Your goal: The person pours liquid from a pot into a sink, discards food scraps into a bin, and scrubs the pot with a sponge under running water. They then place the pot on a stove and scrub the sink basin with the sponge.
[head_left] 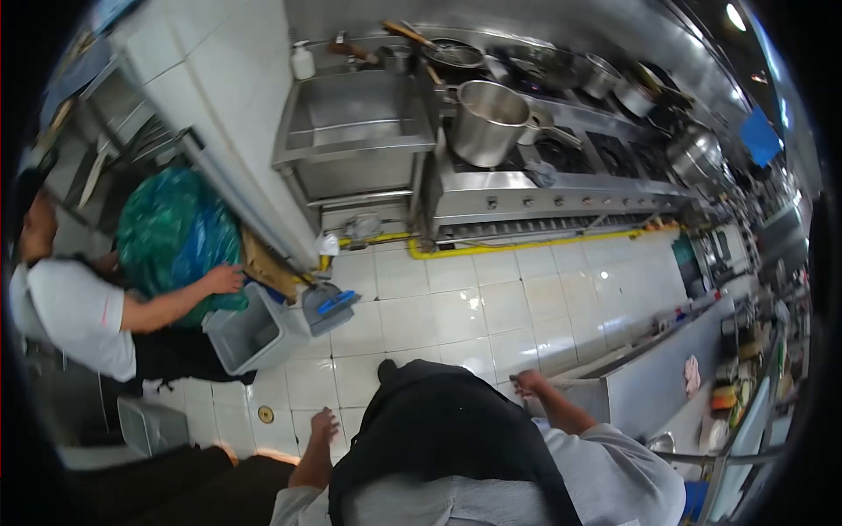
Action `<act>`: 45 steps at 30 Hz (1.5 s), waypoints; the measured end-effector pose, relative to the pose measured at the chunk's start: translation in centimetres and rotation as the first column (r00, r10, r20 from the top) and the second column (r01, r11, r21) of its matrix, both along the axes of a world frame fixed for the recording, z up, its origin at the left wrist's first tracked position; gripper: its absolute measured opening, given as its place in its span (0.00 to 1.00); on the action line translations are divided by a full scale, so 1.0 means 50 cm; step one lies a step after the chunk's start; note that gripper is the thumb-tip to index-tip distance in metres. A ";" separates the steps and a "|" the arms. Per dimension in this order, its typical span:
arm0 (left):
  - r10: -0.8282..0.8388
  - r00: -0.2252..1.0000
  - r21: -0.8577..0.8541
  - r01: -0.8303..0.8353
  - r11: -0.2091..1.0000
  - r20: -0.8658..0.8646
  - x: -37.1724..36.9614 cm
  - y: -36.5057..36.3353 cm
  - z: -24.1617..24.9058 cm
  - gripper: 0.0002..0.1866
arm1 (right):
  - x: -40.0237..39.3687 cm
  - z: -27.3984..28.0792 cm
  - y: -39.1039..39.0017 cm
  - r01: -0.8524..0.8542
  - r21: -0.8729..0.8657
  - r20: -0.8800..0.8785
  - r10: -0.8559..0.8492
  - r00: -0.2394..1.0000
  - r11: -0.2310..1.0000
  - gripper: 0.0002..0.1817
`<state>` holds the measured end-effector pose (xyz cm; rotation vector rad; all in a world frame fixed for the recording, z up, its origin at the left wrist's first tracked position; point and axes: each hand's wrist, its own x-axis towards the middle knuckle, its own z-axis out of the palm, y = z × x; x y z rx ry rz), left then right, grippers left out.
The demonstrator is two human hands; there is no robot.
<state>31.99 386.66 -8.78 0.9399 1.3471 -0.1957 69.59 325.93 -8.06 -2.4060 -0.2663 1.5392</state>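
My left hand (324, 426) hangs low at my left side over the white floor tiles, with its fingers loosely curled and a little apart. Nothing shows in it. My right hand (529, 384) is out to the other side of my black apron (443, 421), close to the near end of a steel counter (627, 368). Its fingers look slightly spread and I see no object in them. Neither hand visibly touches anything.
At left a co-worker holds a green garbage bag (167, 228) by a grey bin (250, 337). A dustpan (327, 309) lies by the wall corner. Ahead stand a steel sink (303, 158) and a stove (561, 202) bearing a large pot (487, 123). A yellow pipe (509, 247) runs along its base.
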 end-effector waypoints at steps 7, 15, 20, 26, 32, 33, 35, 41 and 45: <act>-0.104 0.968 0.076 0.089 0.993 0.230 0.563 0.270 0.116 0.33 | 0.130 0.237 0.264 0.784 0.049 -0.185 -0.766 0.616 0.619 0.22; -0.207 0.833 0.048 0.213 0.976 0.513 1.048 0.165 0.428 0.27 | 0.485 0.230 0.386 0.923 0.204 -0.500 -0.776 0.384 0.325 0.21; -0.362 0.752 0.200 0.302 0.932 0.551 1.373 0.133 0.611 0.28 | 0.882 0.253 0.430 0.752 0.636 -0.298 -0.845 0.444 0.171 0.16; -0.298 0.684 0.019 0.383 0.924 0.666 1.743 0.005 0.722 0.31 | 1.250 0.601 0.487 0.350 0.925 0.062 -0.969 0.239 0.145 0.24; -0.052 0.871 -0.095 0.112 0.989 0.488 1.944 -0.078 0.700 0.30 | 1.367 0.614 0.509 0.267 0.822 0.396 -0.842 0.366 0.503 0.29; -0.016 0.850 -0.131 0.100 0.986 0.527 1.962 -0.079 0.695 0.29 | 1.358 0.640 0.519 0.357 0.844 0.232 -0.873 0.430 0.400 0.28; 0.055 0.803 -0.212 0.090 0.973 0.594 1.986 -0.078 0.687 0.27 | 1.350 0.649 0.524 0.416 0.878 0.024 -0.890 0.456 0.237 0.25; 0.111 0.858 -0.301 0.053 0.952 0.501 1.968 -0.093 0.716 0.23 | 1.316 0.676 0.513 0.517 0.842 -0.060 -0.926 0.372 0.153 0.22; 0.063 0.860 -0.318 0.118 0.941 0.507 1.890 -0.099 0.699 0.23 | 1.281 0.743 0.491 0.560 0.821 -0.096 -0.940 0.326 0.111 0.18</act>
